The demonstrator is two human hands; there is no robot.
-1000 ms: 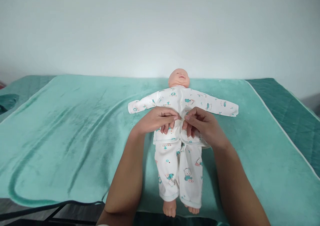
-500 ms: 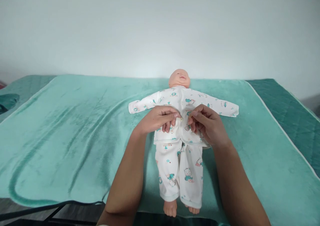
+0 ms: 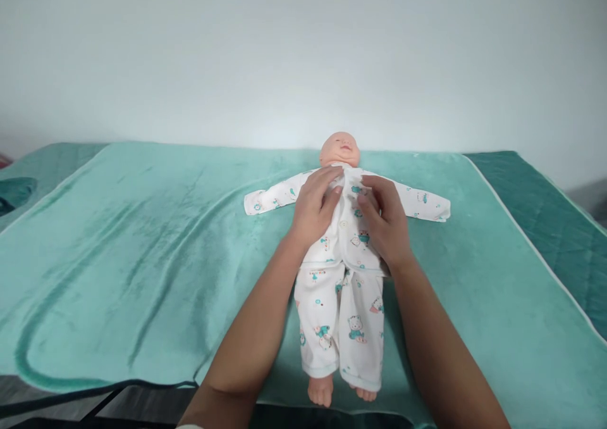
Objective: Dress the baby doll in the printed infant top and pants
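Far left of the fingers a teal blanket (image 3: 118,239) spreads wide and creased over a darker mat (image 3: 42,160), with a pale wall (image 3: 303,49) behind. Nearer in, one sleeve (image 3: 268,198) of the shirt (image 3: 348,239) lies straight out on the blanket and ends just left of the left hand (image 3: 313,211). That hand lies palm down on the doll (image 3: 339,149), on the shirt's chest. Its fingers (image 3: 326,179) are stretched out close together, nearly flat, with the tips up at the collar just below the head, and the thumb is laid along the shirt's middle. They press on the cloth and clasp nothing that shows. The doll lies face up between the two forearms, its head beyond the fingertips. Its printed trousers (image 3: 341,328) run back from the wrists to the bare feet (image 3: 321,391) at the blanket's near edge. Just right of the shirt's middle the right hand (image 3: 386,223) also rests palm down on the chest. Its fingers (image 3: 374,187) are spread a little and almost straight, flat on the cloth, close to the left fingers but apart from them. Right of them the other sleeve (image 3: 424,202) reaches out over the blanket, and past it the mat shows again.
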